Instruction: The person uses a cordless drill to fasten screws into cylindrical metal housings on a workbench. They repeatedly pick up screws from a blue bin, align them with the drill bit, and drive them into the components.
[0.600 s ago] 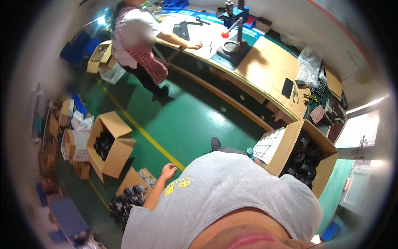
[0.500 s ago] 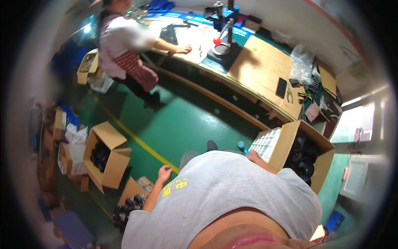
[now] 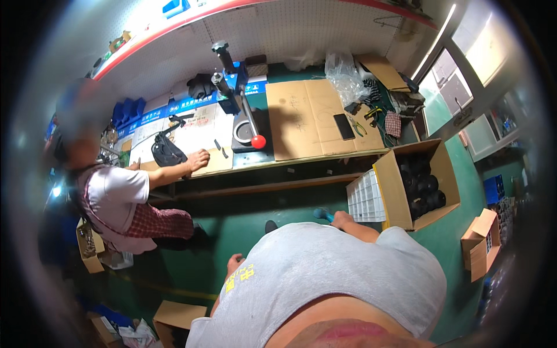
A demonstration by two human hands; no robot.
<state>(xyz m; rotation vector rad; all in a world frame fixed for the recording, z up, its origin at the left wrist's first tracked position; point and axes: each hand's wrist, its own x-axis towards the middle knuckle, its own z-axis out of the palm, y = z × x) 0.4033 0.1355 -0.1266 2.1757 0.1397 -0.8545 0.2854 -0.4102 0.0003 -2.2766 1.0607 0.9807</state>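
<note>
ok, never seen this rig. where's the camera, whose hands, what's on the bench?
One view only: a fisheye camera on a person's head, looking down, so their grey shirt fills the bottom. No robot, just bare hands. The left hand hangs at their side; the right hand is by a small blue thing, grip unclear. On the bench: a press with red knob, cardboard, a phone. A co-worker's hand rests there too. A box of black parts stands at right.

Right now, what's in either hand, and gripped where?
Right hand is closed on a small teal object, by its near end. Left hand looks empty, though it is partly hidden by the grey shirt.
</note>
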